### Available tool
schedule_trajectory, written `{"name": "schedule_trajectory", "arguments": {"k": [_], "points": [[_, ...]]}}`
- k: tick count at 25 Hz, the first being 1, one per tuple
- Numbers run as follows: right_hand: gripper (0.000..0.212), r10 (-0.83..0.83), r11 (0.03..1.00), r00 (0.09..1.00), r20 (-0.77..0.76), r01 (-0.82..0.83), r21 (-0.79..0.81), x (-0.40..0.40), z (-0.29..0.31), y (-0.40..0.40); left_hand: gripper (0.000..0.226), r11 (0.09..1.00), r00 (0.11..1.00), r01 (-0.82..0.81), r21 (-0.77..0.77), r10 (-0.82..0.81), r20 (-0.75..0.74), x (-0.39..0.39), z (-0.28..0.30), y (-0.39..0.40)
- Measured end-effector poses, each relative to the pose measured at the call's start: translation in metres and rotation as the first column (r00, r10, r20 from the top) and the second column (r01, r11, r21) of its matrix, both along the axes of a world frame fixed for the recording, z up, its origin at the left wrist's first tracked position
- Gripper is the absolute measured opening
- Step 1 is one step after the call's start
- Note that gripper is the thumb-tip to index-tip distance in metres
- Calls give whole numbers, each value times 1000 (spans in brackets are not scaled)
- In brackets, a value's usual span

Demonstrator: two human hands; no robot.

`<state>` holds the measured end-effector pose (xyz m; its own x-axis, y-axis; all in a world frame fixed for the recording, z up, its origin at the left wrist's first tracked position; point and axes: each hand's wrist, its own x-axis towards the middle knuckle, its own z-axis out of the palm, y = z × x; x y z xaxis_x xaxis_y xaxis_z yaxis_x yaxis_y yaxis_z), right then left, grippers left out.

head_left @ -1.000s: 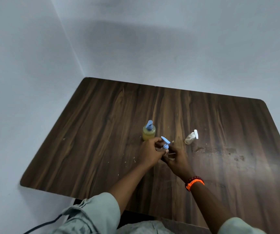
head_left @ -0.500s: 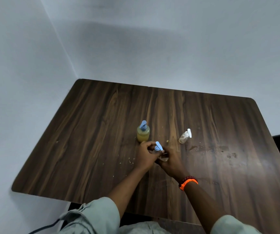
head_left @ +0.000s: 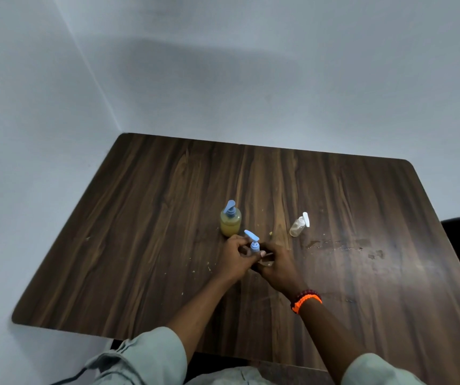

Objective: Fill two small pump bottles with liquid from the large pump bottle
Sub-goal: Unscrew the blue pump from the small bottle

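Both hands are bunched together over the middle of the dark wood table (head_left: 145,223), working on one small bottle. The left hand (head_left: 234,259) has its fingers curled around the blue pump head (head_left: 253,241), which sticks up between the two hands. The right hand (head_left: 277,266) wraps around the small clear bottle (head_left: 267,263) underneath; only a sliver of it shows past the fingers, so I can't tell how full it is or whether the pump is screwed on or loose.

The large pump bottle (head_left: 230,222) stands upright just behind the left hand, yellowish liquid inside, blue pump on top. The second small bottle (head_left: 298,225), clear with a white pump, sits off to the right, apart from the hands, and looks tilted.

There's an orange band (head_left: 306,301) with dark beads on the right wrist, some wet smears (head_left: 334,244) on the table to the right, and a few crumbs scattered about.
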<state>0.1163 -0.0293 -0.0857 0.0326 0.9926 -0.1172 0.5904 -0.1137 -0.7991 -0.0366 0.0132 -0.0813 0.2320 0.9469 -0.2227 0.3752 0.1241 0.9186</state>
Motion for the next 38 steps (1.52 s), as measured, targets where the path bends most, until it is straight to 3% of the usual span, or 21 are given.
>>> {"name": "schedule_trajectory", "arguments": {"k": [3, 7, 12, 16, 18, 22, 24, 26, 28, 30, 33, 38], "points": [[45, -55, 998, 998, 11, 55, -21, 1, 1, 1, 38, 1000, 1000, 10, 5, -9, -11, 3, -1, 1], [38, -97, 994, 995, 23, 98, -50, 4, 6, 2, 36, 993, 994, -113, 23, 112, 17, 11, 4, 2], [24, -302, 946, 951, 59, 307, -105, 24, -8, -6, 23, 988, 984, -149, 41, 144, 101, 24, 1, 1], [17, -385, 909, 919, 91, 394, -138, 41, -9, -14, 15, 943, 924, -332, -35, 332, 192, 40, 5, 9], [14, -446, 881, 891, 88, 454, -132, 51, -10, -21, 13, 944, 922, -329, -1, 322, 216, 50, 5, 20], [18, -479, 855, 874, 88, 487, -181, 66, -9, -38, 11, 979, 980, -156, 132, 170, -103, 65, -21, 34], [22, -474, 859, 876, 93, 483, -170, 69, -11, -45, 12, 983, 982, -108, 152, 129, -137, 69, -36, 36], [24, -457, 870, 885, 95, 466, -160, 70, -11, -48, 19, 987, 977, -102, 123, 123, -176, 74, -40, 40], [25, -436, 881, 893, 108, 449, -150, 71, -11, -49, 45, 997, 948, -62, 53, 75, -309, 78, -44, 46], [24, -430, 886, 896, 108, 442, -140, 72, -11, -48, 48, 1000, 890, 26, -14, -29, -455, 80, -41, 47], [23, -412, 895, 905, 104, 423, -142, 73, -10, -47, 28, 996, 874, 76, -41, -87, -477, 81, -42, 48], [23, -425, 891, 901, 82, 433, -136, 70, -2, -47, 47, 987, 882, -18, -163, -61, -468, 72, -31, 44]]}}
